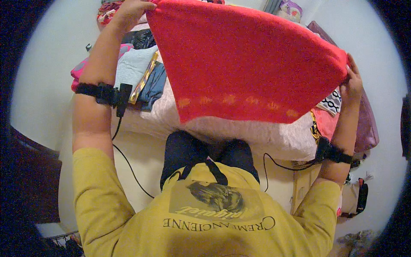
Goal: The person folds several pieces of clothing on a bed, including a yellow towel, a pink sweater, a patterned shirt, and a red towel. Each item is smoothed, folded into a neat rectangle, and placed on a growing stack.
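Observation:
A large red cloth (244, 61), towel-like and with a row of pale yellowish marks near its lower edge, hangs spread between my hands. My left hand (136, 9) grips its upper left corner at the top of the view. At the far right, my right hand (352, 80) holds the other upper corner, the fingers partly behind the fabric. Below, the cloth hangs over a bed with a pale pink cover (273, 138) and hides much of it.
Folded blue denim (154, 85), a light grey cloth (135, 66) and a pink dotted cloth (78, 72) lie on the left. Right of the red cloth are a patterned cloth (331, 102), a coral cloth (326, 122) and a purple cushioned item (367, 125). Cables trail from both arm straps.

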The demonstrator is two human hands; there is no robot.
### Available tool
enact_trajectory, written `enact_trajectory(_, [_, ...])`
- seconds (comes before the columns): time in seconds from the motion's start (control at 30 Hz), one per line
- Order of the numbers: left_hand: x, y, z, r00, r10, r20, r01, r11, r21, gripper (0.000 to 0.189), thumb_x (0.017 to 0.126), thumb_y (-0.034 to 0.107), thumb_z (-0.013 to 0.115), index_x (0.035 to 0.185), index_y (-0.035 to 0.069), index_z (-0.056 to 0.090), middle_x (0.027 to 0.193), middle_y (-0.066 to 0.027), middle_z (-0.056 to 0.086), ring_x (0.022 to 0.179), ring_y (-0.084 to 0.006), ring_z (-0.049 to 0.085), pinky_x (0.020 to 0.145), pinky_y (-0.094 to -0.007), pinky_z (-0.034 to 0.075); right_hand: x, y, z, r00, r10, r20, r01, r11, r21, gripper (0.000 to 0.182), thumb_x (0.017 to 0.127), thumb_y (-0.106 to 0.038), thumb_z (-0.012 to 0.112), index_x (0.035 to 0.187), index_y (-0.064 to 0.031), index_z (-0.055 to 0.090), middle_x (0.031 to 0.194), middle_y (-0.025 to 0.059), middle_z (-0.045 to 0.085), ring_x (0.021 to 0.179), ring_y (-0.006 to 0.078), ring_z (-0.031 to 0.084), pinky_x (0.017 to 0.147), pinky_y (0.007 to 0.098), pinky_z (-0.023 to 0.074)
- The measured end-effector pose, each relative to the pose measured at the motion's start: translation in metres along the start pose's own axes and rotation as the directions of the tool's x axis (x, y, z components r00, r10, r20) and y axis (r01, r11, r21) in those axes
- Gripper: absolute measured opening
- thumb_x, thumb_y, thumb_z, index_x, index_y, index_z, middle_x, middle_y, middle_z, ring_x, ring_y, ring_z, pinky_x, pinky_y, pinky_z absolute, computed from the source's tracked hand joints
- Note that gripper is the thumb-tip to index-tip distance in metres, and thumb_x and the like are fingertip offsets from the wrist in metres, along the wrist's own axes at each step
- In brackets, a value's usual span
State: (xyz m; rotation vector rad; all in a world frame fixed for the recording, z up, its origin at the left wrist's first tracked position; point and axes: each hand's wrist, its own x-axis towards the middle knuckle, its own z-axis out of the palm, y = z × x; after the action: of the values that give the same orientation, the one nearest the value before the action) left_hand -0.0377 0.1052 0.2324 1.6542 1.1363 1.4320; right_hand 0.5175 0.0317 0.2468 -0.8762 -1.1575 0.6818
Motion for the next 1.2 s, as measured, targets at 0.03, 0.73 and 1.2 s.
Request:
enact_trajectory(0.03, [0.008, -0.003, -0.003, 0.989, 0.133, 0.071, -0.136, 0.990, 0.033, 0.049, 0.072, -0.001, 0.055, 0.119, 0.003, 0.048, 0.104, -0.0103, 0.059, 0.088, -0.0220, 0.059, 0.069, -0.0344, 0.053, -0.001, -0.013, 0.009, 1.000, 0.001, 0.015, -0.001, 1.000, 0.015, 0.040, 0.088, 0.002, 0.040, 0.128, 0.0032, 0.044, 0.123, 0.0168, 0.054, 0.109, 0.0260, 0.055, 0.095, 0.0380, 0.0444])
enact_trajectory(0.73, [0.049, -0.059, 0.030, 0.913, -0.113, -0.391, 0.268, 0.890, 0.369, 0.010, 0.073, 0.009, 0.057, 0.078, 0.004, 0.064, 0.070, -0.0139, 0.064, 0.066, -0.0290, 0.062, 0.060, -0.0396, 0.050, -0.010, 0.027, -0.043, 0.829, 0.473, 0.298, -0.321, 0.839, -0.438, 0.014, 0.077, 0.000, 0.044, 0.087, -0.0047, 0.053, 0.066, -0.0001, 0.054, 0.055, 0.0085, 0.052, 0.050, 0.0213, 0.0432])
enact_trajectory(1.2, [0.004, -0.015, 0.017, 0.995, 0.051, -0.084, -0.016, 0.929, 0.369, 0.031, 0.072, 0.001, 0.061, 0.101, -0.010, 0.057, 0.099, -0.0173, 0.063, 0.093, -0.0257, 0.060, 0.081, -0.0295, 0.047, -0.018, 0.037, -0.056, 0.958, 0.145, 0.248, 0.170, 0.409, -0.897, 0.015, 0.086, -0.008, 0.053, 0.095, 0.0020, 0.060, 0.083, 0.0053, 0.063, 0.078, 0.0141, 0.059, 0.071, 0.0257, 0.0465])
